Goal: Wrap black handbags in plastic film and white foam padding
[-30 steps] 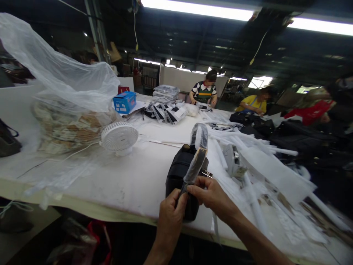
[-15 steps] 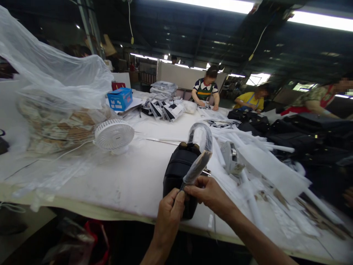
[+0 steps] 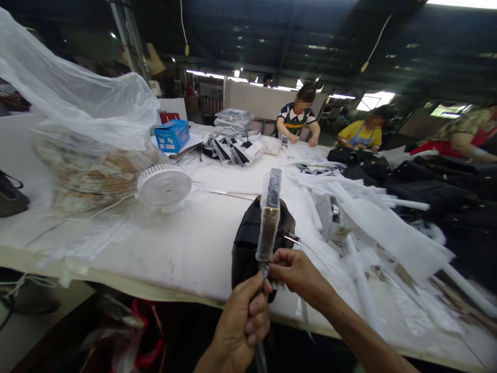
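A black bag [image 3: 245, 238] stands on the table near its front edge, a metal zipper pull [image 3: 292, 238] on its right side. Its handle [image 3: 269, 217], wrapped in clear plastic film, rises above it. My left hand [image 3: 243, 324] is closed around the strap at the handle's lower end, and a length of strap hangs below the fist. Beside it, my right hand [image 3: 301, 274] pinches the wrapping at the same spot. What lies right between the right fingertips is partly hidden.
A white fan [image 3: 165, 187], a blue box [image 3: 171, 137] and a large clear plastic bag [image 3: 97, 166] stand to the left. White foam strips [image 3: 349, 194] and a tape dispenser [image 3: 332, 215] lie to the right. Black bags [image 3: 435, 191] are piled beyond. Several co-workers sit across the table.
The handle has turned from a curved side view to nearly edge-on. My left hand has rolled over and closed around the strap, now hanging below it. The right hand stays beside it.
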A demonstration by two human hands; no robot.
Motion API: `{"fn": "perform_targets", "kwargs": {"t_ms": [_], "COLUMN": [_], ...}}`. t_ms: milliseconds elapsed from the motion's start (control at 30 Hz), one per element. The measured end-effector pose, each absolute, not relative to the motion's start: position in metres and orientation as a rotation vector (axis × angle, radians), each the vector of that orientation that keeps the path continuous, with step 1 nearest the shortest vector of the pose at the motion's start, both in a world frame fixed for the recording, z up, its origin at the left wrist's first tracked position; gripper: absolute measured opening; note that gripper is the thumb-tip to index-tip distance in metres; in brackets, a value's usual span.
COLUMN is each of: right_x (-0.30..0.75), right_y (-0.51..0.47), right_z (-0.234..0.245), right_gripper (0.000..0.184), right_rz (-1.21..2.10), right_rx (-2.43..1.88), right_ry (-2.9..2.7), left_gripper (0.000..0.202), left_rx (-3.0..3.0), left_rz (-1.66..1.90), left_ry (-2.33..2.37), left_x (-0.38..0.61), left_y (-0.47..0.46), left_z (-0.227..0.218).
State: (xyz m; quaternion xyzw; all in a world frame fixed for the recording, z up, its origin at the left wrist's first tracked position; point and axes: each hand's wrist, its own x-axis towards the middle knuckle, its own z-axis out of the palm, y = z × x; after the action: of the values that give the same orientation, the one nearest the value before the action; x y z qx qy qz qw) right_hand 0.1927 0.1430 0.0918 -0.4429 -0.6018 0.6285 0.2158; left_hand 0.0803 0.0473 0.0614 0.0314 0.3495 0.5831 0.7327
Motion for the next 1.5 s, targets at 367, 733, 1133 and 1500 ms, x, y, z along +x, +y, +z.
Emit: {"fn": "perform_targets", "kwargs": {"t_ms": [367,733,1133,1500], "right_x": [0.2,0.212,0.209,0.192], "right_y": [0.144,0.131,0.133,0.118], "right_z": [0.096,0.085,0.088,0.1], "right_gripper": [0.02,0.059,0.045,0.026], "right_rz": [1.611,2.641,2.003,1.492], "right_rx": [-1.133,-0.656,-1.149,-1.294], "right_ry": [-1.901,-0.963,-1.334,-1.721], "left_gripper": [0.055,0.05,0.034,0.016], "left_rx": [0.224,0.334,0.975,1.274], "left_rz": [1.39,1.432,1.493,1.562], "left_ry": [0.914,0.96,1.48,1.657], "left_x": [0.086,0.089,0.077,0.068], "left_y": [0.048,0.048,0.05,0.045], "left_z": [0.061,0.049,0.046,0.045]}}
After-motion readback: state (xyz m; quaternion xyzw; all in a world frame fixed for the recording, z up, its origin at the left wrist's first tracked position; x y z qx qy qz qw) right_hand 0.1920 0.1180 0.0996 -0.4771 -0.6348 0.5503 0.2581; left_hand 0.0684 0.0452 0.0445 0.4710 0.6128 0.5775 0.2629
